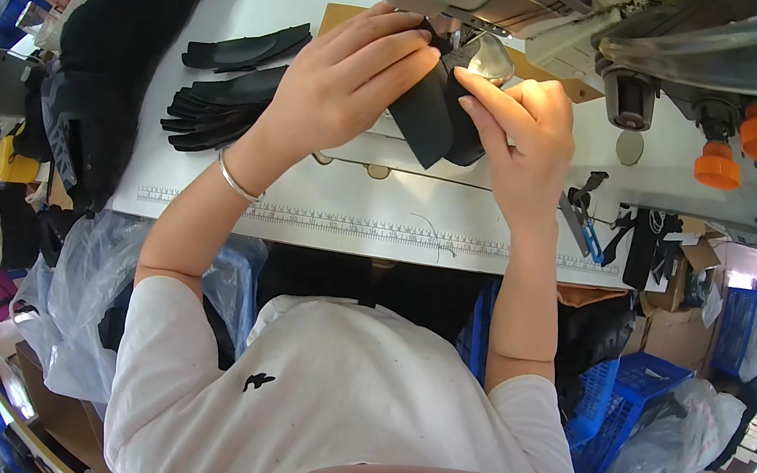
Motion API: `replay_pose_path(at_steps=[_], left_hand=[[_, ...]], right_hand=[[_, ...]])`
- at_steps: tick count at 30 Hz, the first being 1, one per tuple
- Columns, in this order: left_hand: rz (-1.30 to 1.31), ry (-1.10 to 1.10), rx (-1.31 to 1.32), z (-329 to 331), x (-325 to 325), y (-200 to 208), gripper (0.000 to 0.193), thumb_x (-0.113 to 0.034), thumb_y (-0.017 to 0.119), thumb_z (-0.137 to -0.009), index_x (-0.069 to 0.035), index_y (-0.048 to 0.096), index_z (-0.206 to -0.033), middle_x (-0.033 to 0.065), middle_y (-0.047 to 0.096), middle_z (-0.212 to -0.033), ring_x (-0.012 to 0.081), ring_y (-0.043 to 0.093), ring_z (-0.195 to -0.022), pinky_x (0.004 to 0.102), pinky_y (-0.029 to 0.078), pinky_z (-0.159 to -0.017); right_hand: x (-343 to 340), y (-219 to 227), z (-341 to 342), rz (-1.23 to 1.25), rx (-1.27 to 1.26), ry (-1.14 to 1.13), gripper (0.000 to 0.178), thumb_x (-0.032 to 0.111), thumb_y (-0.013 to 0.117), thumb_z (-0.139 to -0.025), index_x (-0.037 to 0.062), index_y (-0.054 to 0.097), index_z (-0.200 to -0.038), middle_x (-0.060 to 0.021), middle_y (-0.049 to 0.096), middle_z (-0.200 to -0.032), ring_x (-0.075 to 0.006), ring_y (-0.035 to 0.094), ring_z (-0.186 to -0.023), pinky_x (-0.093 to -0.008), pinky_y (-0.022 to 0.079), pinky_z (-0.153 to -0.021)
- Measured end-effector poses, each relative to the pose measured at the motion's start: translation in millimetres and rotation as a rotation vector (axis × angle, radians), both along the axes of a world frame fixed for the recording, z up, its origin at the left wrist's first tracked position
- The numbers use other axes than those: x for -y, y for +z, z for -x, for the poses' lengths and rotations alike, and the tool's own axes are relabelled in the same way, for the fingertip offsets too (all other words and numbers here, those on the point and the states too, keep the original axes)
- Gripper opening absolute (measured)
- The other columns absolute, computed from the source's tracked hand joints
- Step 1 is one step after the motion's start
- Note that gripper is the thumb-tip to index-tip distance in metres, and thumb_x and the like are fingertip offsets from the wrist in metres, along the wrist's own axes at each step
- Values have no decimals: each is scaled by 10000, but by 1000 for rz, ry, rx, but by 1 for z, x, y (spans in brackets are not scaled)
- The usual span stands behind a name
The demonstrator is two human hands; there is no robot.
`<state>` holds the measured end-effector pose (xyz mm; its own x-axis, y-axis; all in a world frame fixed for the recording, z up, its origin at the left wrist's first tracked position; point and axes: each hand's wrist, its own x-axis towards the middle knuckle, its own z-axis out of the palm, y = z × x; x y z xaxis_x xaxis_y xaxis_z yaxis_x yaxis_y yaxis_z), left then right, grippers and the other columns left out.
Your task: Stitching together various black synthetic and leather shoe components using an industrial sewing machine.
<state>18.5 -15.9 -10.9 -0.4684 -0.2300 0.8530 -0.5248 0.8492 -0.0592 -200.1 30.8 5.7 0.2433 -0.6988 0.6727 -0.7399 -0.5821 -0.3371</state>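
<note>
Both hands, left [348,83] and right [518,135], pinch a black, matte, curved piece [432,116]; similar pieces [222,98] stacked left on white table [324,203].

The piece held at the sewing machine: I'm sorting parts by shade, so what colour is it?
Black, plain, seen in the head view: the piece between left hand and right hand.

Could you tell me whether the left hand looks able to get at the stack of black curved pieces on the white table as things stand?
Probably yes. The stack of black curved pieces lies just left of the left hand, with bare white table between them. But that hand is holding the black piece with the right hand.
</note>
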Motion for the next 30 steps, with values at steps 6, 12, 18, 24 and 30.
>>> replay_pose_path(at_steps=[6, 12, 18, 24, 30], left_hand=[[89, 107, 39, 3, -7, -2, 362, -53, 679, -715, 2, 710, -1071, 108, 660, -1121, 309, 666, -1105, 396, 601, -895], [91, 122, 33, 3, -5, -5, 370, -46, 679, -711, -8, 715, -1077, 91, 660, -1126, 290, 669, -1110, 356, 599, -808], [90, 87, -8, 2, -1, -7, 358, -36, 682, -707, -22, 718, -1063, 85, 670, -1108, 280, 680, -1088, 341, 601, -767], [133, 67, -8, 3, 1, -7, 324, -59, 682, -710, -19, 713, -1030, 91, 669, -1094, 288, 681, -1075, 356, 605, -788], [196, 193, 53, 11, -12, -4, 292, -94, 672, -728, -4, 704, -1004, 95, 649, -1059, 289, 683, -1046, 364, 604, -854]], right_hand=[[7, 2, 5, 8, 57, 73, 243, 172, 791, -838, 205, 805, -1078, -5, 541, -662, -192, 487, -635, -329, 397, -615], [8, 5, 9, -27, 37, 78, 247, 183, 784, -847, 209, 805, -1092, -8, 543, -676, -192, 490, -660, -328, 404, -629], [7, 5, 7, -20, 5, 62, 237, 203, 778, -858, 213, 803, -1093, -9, 548, -692, -198, 502, -665, -334, 414, -637], [7, 7, 8, -14, 12, 78, 224, 213, 770, -872, 202, 802, -1093, -18, 542, -690, -190, 512, -649, -327, 414, -621], [9, 18, 17, -216, -5, 82, 266, 173, 759, -875, 201, 801, -1135, -8, 538, -725, -166, 502, -776, -304, 429, -720]])
